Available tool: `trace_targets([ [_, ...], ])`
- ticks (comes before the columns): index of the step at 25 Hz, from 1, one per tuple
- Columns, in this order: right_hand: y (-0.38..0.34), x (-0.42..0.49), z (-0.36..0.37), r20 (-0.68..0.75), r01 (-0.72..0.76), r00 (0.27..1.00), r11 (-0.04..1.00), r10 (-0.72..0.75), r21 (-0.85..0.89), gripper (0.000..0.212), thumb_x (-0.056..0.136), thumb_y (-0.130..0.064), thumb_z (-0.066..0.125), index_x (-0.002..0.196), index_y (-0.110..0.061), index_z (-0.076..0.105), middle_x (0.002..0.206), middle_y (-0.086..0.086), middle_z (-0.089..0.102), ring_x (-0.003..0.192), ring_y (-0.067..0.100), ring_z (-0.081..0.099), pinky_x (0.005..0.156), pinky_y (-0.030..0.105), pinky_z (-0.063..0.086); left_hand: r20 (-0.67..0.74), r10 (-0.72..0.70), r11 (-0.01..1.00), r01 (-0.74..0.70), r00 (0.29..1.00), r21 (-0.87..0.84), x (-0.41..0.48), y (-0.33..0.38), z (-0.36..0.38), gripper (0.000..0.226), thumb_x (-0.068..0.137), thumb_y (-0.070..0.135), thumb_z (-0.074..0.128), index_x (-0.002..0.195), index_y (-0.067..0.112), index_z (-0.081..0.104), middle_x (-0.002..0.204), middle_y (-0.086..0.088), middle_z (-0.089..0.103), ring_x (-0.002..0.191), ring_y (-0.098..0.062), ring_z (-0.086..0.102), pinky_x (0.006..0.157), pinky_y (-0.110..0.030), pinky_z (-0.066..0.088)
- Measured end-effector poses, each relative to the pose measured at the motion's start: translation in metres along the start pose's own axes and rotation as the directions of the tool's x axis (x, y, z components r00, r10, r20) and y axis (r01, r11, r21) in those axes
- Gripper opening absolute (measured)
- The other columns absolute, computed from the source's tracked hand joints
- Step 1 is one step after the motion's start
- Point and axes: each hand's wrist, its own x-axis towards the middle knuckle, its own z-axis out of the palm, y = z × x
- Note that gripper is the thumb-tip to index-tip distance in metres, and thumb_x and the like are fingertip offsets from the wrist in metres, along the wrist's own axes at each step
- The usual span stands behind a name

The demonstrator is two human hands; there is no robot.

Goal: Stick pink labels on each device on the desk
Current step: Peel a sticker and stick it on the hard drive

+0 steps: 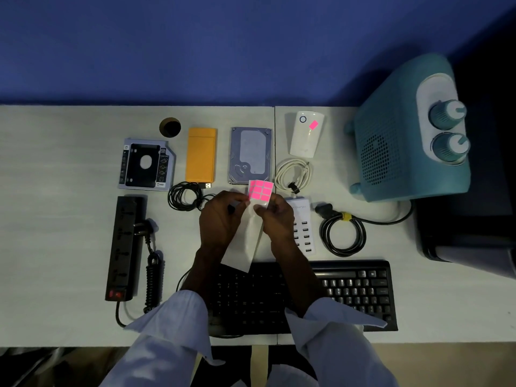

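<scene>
Pink label sheet (pixel 260 191) held over the far edge of the keyboard (pixel 349 291), pinched between curled fingers of left hand (pixel 220 220) and right hand (pixel 275 219), one pink label (pixel 313 124) stuck on white device (pixel 305 141) beyond the keyboard, on the surface (pixel 69 219)

Left hand (pixel 220 219) and right hand (pixel 275 216) both pinch a white backing sheet of pink rectangular labels (pixel 259 192), held beyond the black keyboard (pixel 357 291). A single pink label (pixel 313 124) is stuck on the white plastic plug-in device (pixel 305 143).
</scene>
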Motion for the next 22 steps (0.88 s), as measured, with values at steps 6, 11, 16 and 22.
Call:
trace_targets([
  [6,-0.012,-0.019,-0.004,-0.067,0.235,0.955,0.872,-0.29,-0.429,0.046,0.08,-0.015,0.071,0.124,-0.019,0.057,0.106,-0.006,0.072,0.096,0.016,0.07,0.075,0.02,0.048,-0.136,-0.111,0.964,0.073,0.984,-0.257,0.002,0.002,-0.005,0.013,0.094,0.025,0.067,0.1,0.015,0.074,0.097,0.005,0.075,0.088,-0.008,0.069,0.081,-0.039,0.058],
  [11,-0.026,-0.022,0.006,-0.103,0.309,0.916,0.844,-0.389,-0.439,0.045,0.083,-0.043,0.068,0.119,-0.018,0.059,0.12,0.001,0.064,0.097,0.01,0.062,0.086,0.032,0.053,-0.149,-0.133,0.955,0.087,0.98,-0.282,0.009,0.017,-0.009,0.015,0.09,0.031,0.073,0.095,0.016,0.072,0.09,0.008,0.074,0.082,-0.006,0.069,0.071,-0.029,0.056],
  [16,-0.058,-0.002,0.007,0.131,-0.102,0.988,0.989,0.088,0.106,0.005,0.085,-0.016,0.073,0.085,-0.011,0.074,0.072,0.008,0.071,0.049,0.016,0.053,0.046,0.023,0.041,-0.131,-0.058,0.983,0.034,0.99,-0.18,0.022,0.026,-0.012,0.012,0.091,0.03,0.071,0.092,0.018,0.071,0.084,0.012,0.071,0.073,-0.002,0.065,0.065,-0.024,0.052],
  [22,-0.076,0.032,0.016,0.038,0.15,0.988,0.984,-0.147,-0.101,0.009,0.082,-0.007,0.075,0.083,-0.016,0.077,0.069,-0.001,0.072,0.051,0.007,0.064,0.056,0.021,0.054,-0.094,0.013,0.991,-0.025,0.996,-0.13,0.048,0.017,-0.013,0.01,0.091,0.026,0.073,0.095,0.017,0.072,0.091,0.007,0.072,0.077,-0.007,0.066,0.065,-0.021,0.052],
])
